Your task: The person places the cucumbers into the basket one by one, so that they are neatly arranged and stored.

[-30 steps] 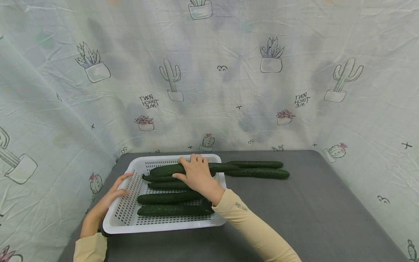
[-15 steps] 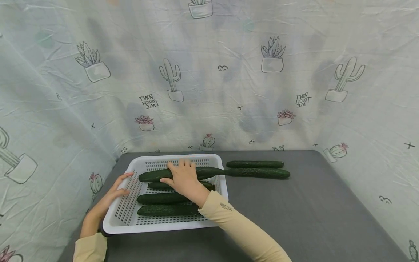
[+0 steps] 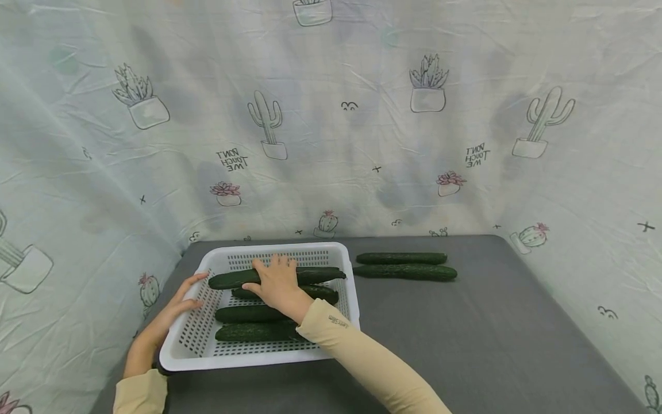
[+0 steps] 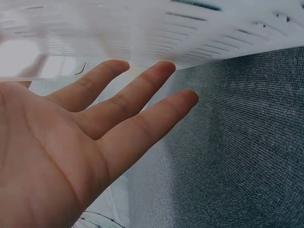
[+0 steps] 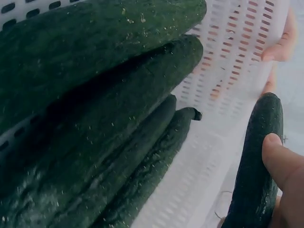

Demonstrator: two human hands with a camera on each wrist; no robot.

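Observation:
My left hand [image 3: 173, 313] grips the left rim of a white perforated plastic basket [image 3: 238, 363], two digits over the edge. In the left wrist view, the other three fingers [image 4: 137, 128] stretch out beneath the basket's outer side. Over the back half of the basket, my right hand [image 3: 279, 290] holds a long dark green cucumber [image 3: 227, 280] from above, near its middle. The right wrist view has its thumb [image 5: 280, 154] on the cucumber's side. Several more cucumbers [image 5: 95, 90] lie lengthwise in the basket, partly hidden by the right hand and sleeve.
Two cucumbers, one farther back [image 3: 400, 259] and one nearer [image 3: 408, 272], lie side by side on the grey tabletop [image 3: 465, 339], right of the basket. A cactus-print cloth [image 3: 362, 132] hangs behind the table and along both sides.
My right hand has moved left and slightly nearer with the cucumber, whose right end has come inside the basket's right rim. The left hand has stayed at the rim.

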